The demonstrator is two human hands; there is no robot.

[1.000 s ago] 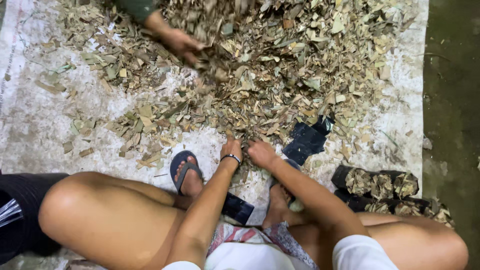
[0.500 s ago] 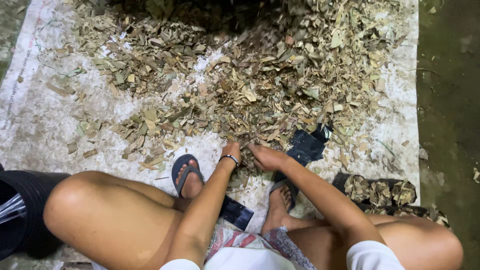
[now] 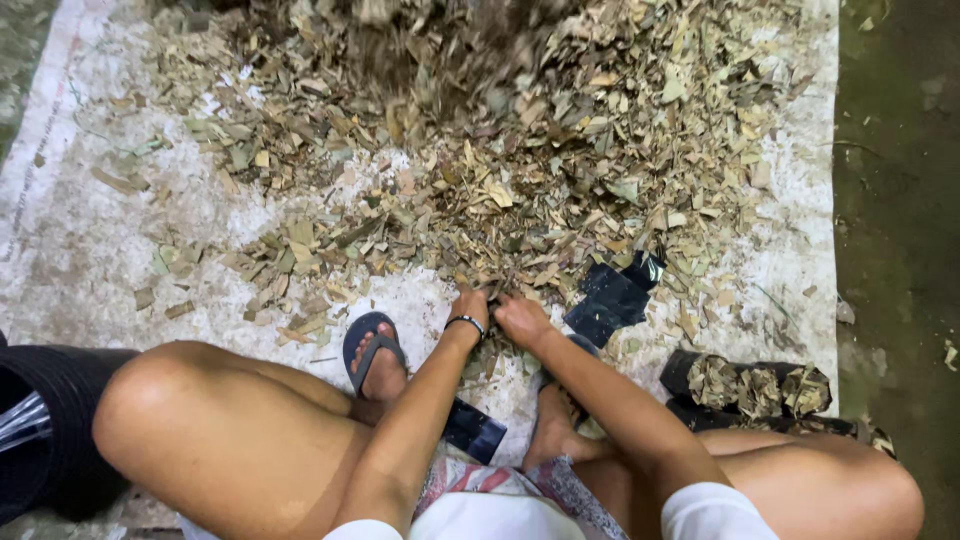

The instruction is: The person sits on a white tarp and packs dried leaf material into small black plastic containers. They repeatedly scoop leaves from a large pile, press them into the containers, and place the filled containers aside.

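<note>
1. Your left hand (image 3: 470,305) has crept forward, its fingers now at the near edge of the heap of dry, shredded tan leaves (image 3: 520,150).
2. Your right hand (image 3: 522,320) has closed in and now lies just beside the left.
3. The other person's hand that reached into the heap's far side has gone from view.

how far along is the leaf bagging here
Done: a few small black bags lie packed with dry leaves by the person's right leg. In hand: the left hand and the right hand are both down at the near edge of the leaf pile. Left: most of the pile is spread over the white sheet, and flat black bags lie unfilled.
</note>
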